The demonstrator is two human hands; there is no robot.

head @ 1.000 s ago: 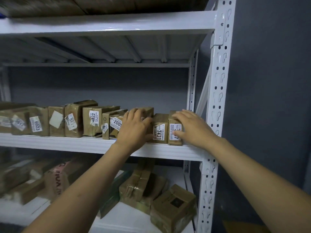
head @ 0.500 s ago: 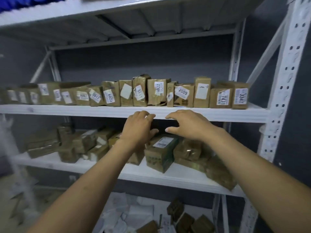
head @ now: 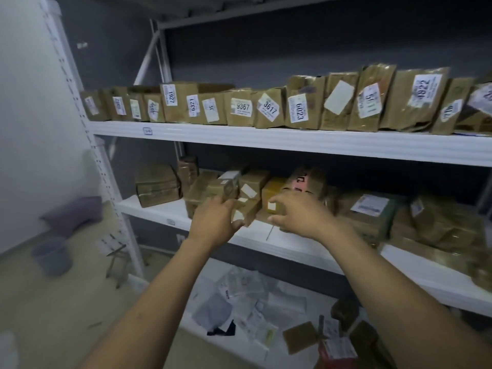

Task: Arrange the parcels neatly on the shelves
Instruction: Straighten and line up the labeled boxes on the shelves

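Brown taped parcels with numbered labels [head: 269, 107] stand in a neat row on the upper shelf [head: 266, 141]. On the middle shelf [head: 157, 209] more parcels lie in a loose jumble. My left hand [head: 215, 222] reaches in there, its spread fingers and thumb at a small brown parcel [head: 250, 209] with white stickers. My right hand [head: 298, 217] is beside it, fingers slightly bent. Its fingertips are at a yellow box [head: 274, 189] that sits next to a parcel with red print [head: 306, 179]. Neither hand plainly grips anything; both are blurred.
A larger box [head: 157, 187] sits at the middle shelf's left end, and flat labelled parcels [head: 370, 209] lie at its right. Loose papers and packets [head: 247, 296] cover the bottom shelf. The white upright post [head: 106, 182] marks the rack's left side. A grey bucket [head: 52, 258] stands on the floor.
Both hands left the upper-shelf row and dropped to the jumbled middle shelf. The view swung left and down along the rack.
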